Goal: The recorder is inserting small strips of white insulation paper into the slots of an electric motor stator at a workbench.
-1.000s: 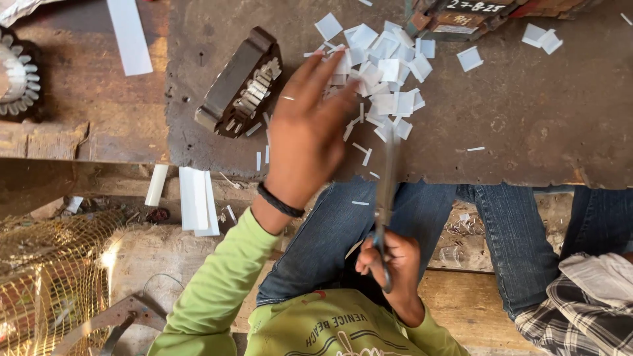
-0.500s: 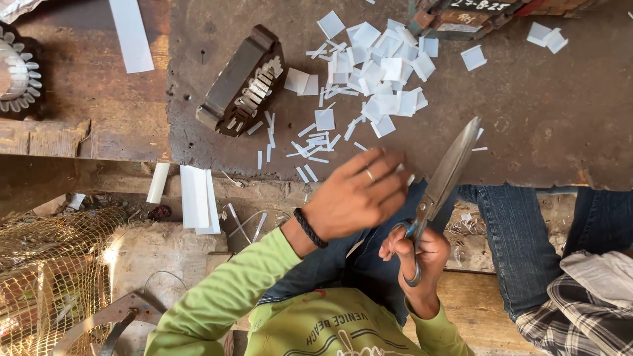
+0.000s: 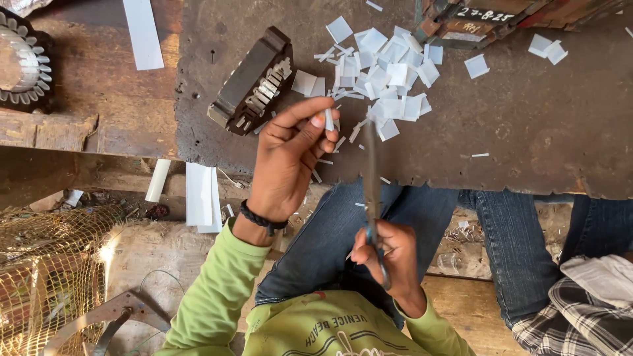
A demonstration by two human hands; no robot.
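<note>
Scissors (image 3: 371, 178) gripped in right hand (image 3: 386, 254), fingers curled tight through the handle, blades edge-on to the camera and pointing away over the bench edge toward the pile; open or shut, cannot tell. Small white paper strip (image 3: 329, 120) pinched between thumb and fingertips of left hand (image 3: 290, 158), just above the bench and close beside the scissor blades.

Underneath, a dark, pitted, worn workbench top (image 3: 527, 132) with a ragged front edge; left of it, rough brown timber (image 3: 99, 112); below, dusty ground littered with offcuts. Jeans-clad knees tucked under the bench, green sleeves, one black braided wristband (image 3: 262, 219) on the left wrist.

One loose pile of cut white squares (image 3: 389, 79), thin and flat, too many to count, with slivers scattered round it; three more squares apart at the far right. One laminated metal stator core (image 3: 254, 82), slotted and dark, lying tilted left of the pile. One long white strip (image 3: 144, 33) on the timber, two or three wider white strips (image 3: 201, 196) lower down. One toothed round metal part (image 3: 23, 62) at the left edge. Yellowish netting (image 3: 46, 264) bottom left; plaid cloth (image 3: 580, 316) bottom right.
</note>
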